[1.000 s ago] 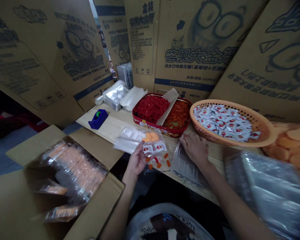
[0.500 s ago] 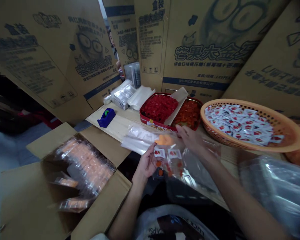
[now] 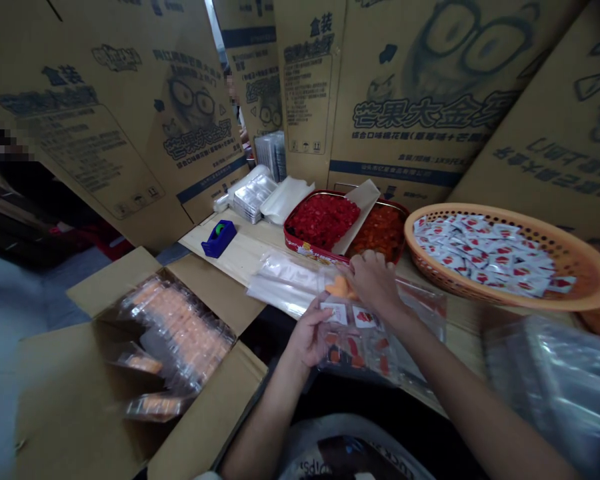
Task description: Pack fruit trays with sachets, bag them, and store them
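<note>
My left hand (image 3: 307, 333) grips the left side of a clear plastic tray (image 3: 369, 343) with moulded compartments. Small red and orange pieces lie in its lower compartments, two white sachets (image 3: 364, 317) in the middle, and an orange candy (image 3: 338, 287) near its top. Over the tray's upper right part, my right hand (image 3: 375, 280) is closed, fingers curled down beside the orange candy; what they hold is hidden. Just behind it stands a red tin (image 3: 300, 248), with red pieces (image 3: 325, 220) and orange pieces (image 3: 380, 230) parted by a pale divider (image 3: 363, 207).
An orange basket (image 3: 433, 277) of sachets stands right. Clear bags (image 3: 285, 283) lie on the table, with stacked empty trays (image 3: 253, 197) behind. A blue tape dispenser (image 3: 219, 239) is left. An open carton (image 3: 60, 393) holds packed trays. Clear plastic (image 3: 555, 380) sits front right. Large cartons (image 3: 380, 87) wall the back.
My right hand has come from the tin's front edge to over the tray, its fingers now curled. The tray has shifted slightly right with my left hand. The whole view has moved a little.
</note>
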A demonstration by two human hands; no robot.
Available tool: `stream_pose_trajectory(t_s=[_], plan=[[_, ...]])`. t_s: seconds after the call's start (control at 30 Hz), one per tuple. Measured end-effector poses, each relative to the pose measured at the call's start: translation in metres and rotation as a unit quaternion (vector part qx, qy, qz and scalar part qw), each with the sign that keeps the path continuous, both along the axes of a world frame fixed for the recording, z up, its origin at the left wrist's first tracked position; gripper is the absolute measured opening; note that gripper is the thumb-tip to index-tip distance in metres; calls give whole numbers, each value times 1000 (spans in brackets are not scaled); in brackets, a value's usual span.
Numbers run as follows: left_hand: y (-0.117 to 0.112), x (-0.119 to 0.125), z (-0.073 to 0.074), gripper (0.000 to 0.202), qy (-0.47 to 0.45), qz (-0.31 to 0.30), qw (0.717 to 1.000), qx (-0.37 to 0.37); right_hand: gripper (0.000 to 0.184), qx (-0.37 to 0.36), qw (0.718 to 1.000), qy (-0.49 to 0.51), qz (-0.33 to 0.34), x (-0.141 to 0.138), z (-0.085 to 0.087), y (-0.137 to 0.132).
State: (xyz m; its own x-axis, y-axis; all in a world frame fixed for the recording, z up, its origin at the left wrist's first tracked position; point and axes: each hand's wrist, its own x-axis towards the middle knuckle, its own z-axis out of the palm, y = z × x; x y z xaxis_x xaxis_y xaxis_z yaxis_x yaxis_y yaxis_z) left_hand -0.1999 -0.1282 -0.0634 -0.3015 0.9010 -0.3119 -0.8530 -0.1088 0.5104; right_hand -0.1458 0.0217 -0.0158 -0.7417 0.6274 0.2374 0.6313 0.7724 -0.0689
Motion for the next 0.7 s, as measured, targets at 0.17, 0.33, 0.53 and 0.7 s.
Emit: stream_pose_trajectory(t_s=[0.17,0.33,0.53,0.7], plan=[[5,3,3,63,-3,14,1000,6,31,-137,980,133,-59,25,-10,12],[17,7,14,61,12,14,1000,15,18,-633,691,341,-67,69,-10,11],[47,16,33,47,94,-67,993,2,18,-738,470,473,-110,107,5,4],[80,9,57,37,219,-119,968,35,26,-693,419,562,-172,118,18,10]])
